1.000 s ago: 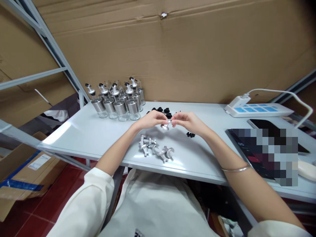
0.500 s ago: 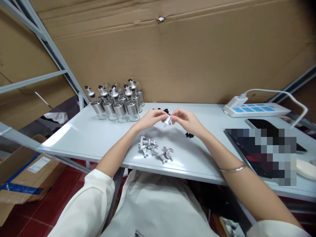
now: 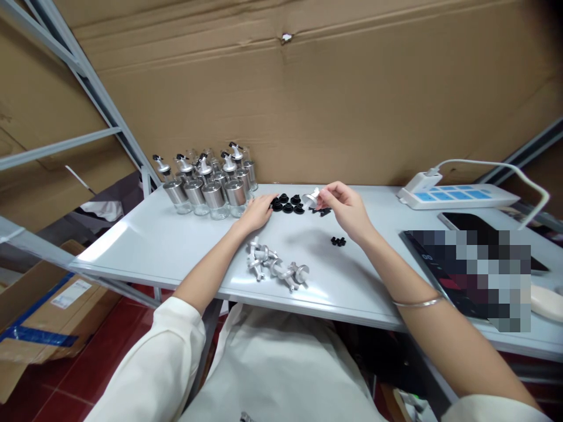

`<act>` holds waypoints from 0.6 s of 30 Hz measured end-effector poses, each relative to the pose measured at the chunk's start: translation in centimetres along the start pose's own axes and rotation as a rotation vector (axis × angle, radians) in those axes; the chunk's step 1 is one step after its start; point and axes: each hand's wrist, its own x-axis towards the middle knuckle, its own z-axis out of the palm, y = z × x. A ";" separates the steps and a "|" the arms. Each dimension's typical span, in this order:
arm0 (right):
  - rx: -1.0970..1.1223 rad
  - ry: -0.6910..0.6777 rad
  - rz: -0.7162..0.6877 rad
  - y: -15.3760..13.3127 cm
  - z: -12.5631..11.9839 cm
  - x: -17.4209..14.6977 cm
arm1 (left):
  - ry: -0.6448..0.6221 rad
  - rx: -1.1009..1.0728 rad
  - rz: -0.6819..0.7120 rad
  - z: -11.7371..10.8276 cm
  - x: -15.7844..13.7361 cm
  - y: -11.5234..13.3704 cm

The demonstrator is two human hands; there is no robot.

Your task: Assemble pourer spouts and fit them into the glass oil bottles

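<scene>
My right hand (image 3: 345, 208) pinches a silver pourer spout (image 3: 310, 198) just above the tabletop, its round base facing left. My left hand (image 3: 257, 213) lies low over the table with fingers stretched toward a group of black stoppers (image 3: 287, 207). Its fingertips are at the leftmost stopper; whether they touch it is hard to see. Small black levers (image 3: 324, 212) lie below the held spout, and a little cluster of black caps (image 3: 338, 241) is nearer me. Several more silver spouts (image 3: 277, 268) lie heaped near the table's front edge.
Glass bottles with steel sleeves (image 3: 214, 196) stand at the back left, several topped with spouts. On the right are a power strip (image 3: 461, 195) with a white cable, a phone (image 3: 468, 223) and a tablet (image 3: 422, 264). A cardboard wall (image 3: 329, 105) closes off the back.
My hands have parted. The left has moved left and down to the stoppers, while the right has gone slightly right, keeping the silver spout, which now points another way.
</scene>
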 end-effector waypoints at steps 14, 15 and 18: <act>0.027 0.048 0.060 -0.1 0.1 -0.1 | 0.050 -0.045 0.032 0.3 0.5 -1.8; 0.026 0.053 0.068 -0.1 0.1 -0.1 | 0.053 -0.048 0.031 0.3 0.5 -1.8; 0.049 0.073 0.069 0.0 0.2 -0.2 | 0.055 -0.055 0.029 0.1 0.5 -1.8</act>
